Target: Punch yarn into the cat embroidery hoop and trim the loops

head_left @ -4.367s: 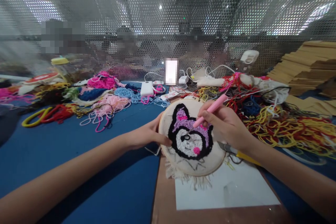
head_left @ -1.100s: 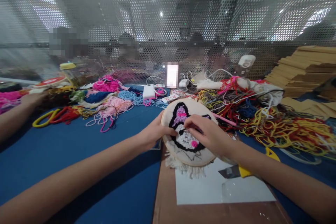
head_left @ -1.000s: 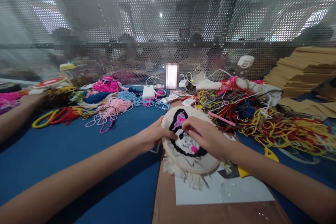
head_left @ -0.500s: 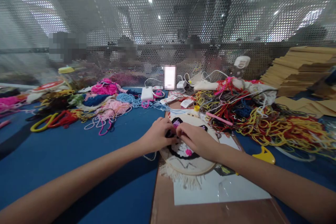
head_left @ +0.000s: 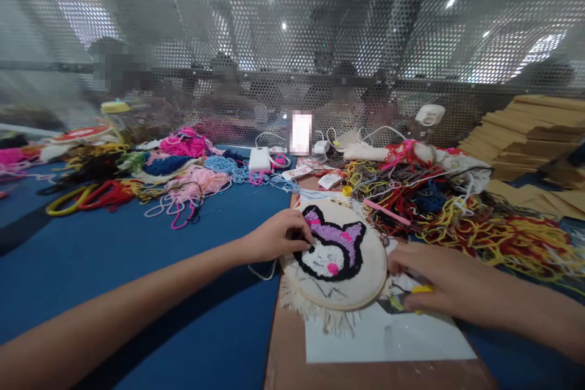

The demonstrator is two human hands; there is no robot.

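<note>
An embroidery hoop (head_left: 370, 280) holds cream cloth with fringed lower edges and a looped-yarn character in black, purple, white and pink. My left hand (head_left: 278, 236) rests on the hoop's left side, thumb and forefinger pinched together at the edge of the white face. What sits in that pinch is too small to make out. Just right of the hoop, my right hand (head_left: 434, 280) reaches over a yellow-handled tool (head_left: 423, 289), its thumb and fingers apart around it. The hand hides most of the tool, so its kind does not show.
Tangled yarn (head_left: 493, 244) heaps on the right, a pink rod (head_left: 386, 212) at its edge. More yarn (head_left: 196, 186) lies left. Beyond are a power bank (head_left: 259, 160), a lit phone (head_left: 301, 133) and stacked brown envelopes (head_left: 525, 134). White paper (head_left: 388, 341) lies partly under the hoop.
My right hand has left the embroidery and moved right, over the yellow-handled tool. My left hand stays pinched at the embroidery. More of the character is uncovered.
</note>
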